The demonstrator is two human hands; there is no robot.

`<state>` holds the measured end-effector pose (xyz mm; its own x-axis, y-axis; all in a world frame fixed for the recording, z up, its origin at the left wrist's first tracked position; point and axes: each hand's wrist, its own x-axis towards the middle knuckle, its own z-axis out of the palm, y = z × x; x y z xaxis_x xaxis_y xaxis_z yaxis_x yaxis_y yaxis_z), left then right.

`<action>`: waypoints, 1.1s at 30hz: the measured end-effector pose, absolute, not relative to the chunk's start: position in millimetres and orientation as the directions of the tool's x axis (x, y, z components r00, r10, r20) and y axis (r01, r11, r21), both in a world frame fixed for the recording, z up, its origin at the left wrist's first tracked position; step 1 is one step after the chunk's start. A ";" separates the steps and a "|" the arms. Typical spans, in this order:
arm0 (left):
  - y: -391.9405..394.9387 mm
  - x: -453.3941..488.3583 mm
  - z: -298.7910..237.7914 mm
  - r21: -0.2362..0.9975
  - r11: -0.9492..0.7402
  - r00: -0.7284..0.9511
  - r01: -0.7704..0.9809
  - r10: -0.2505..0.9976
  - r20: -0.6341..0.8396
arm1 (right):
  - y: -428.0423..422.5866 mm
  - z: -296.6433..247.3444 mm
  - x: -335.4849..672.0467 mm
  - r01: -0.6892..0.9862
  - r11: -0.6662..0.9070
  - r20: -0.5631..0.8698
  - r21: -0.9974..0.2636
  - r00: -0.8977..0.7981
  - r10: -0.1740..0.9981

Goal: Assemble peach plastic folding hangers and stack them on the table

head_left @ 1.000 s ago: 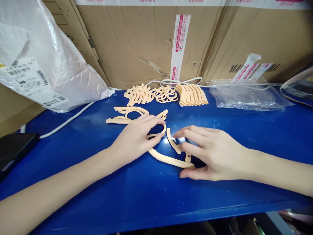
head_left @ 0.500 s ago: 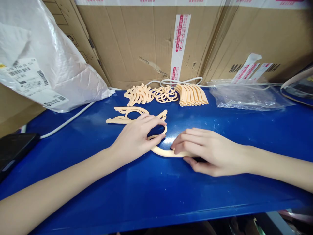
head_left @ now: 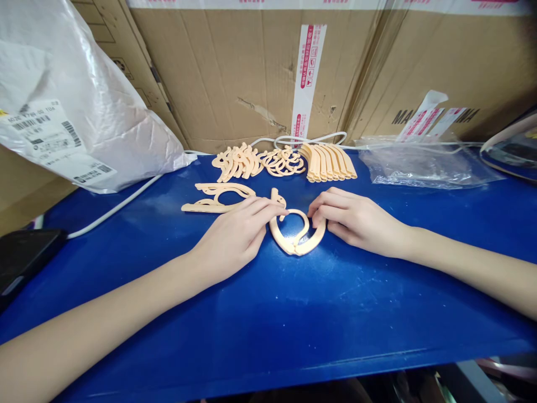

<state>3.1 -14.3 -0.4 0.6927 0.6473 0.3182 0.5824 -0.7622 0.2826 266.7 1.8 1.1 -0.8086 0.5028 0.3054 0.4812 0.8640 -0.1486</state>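
A cream plastic folding hanger (head_left: 309, 245) is bent into a rounded loop low over the blue table. My left hand (head_left: 239, 235) grips its left side, fingers closed and partly covering it. On the opposite side my right hand (head_left: 356, 224) pinches the curved arm with thumb and fingers. Just left of it lie folded cream hangers (head_left: 201, 207). Behind are a pile of curved pieces (head_left: 239, 162), a cluster of hook-shaped pieces (head_left: 284, 163) and a row of curved hanger arms (head_left: 329, 163).
Cardboard boxes (head_left: 235, 67) stand along the back of the blue table (head_left: 268, 330). A silvery-white mailer bag (head_left: 126, 120) leans at the left, above a white cable (head_left: 117, 210) and a black device (head_left: 29, 263). Clear plastic packaging (head_left: 423, 170) lies at the back right.
My right hand has moved up and away from me, swinging the hanger's arm upward so that the hanger is folded into a loop. My left hand stays nearly in place.
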 end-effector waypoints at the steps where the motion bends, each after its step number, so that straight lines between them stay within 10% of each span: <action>1: -13.7 3.0 -0.4 0.277 -0.766 0.696 0.581 0.643 0.320 | 0.6 0.7 266.0 0.486 0.866 0.317 -0.120 -0.808 0.498; 33: -15.3 5.9 -0.7 0.249 -0.771 0.696 0.587 0.637 0.332 | -3.8 -2.9 262.6 0.582 0.765 0.406 -0.276 -0.651 0.641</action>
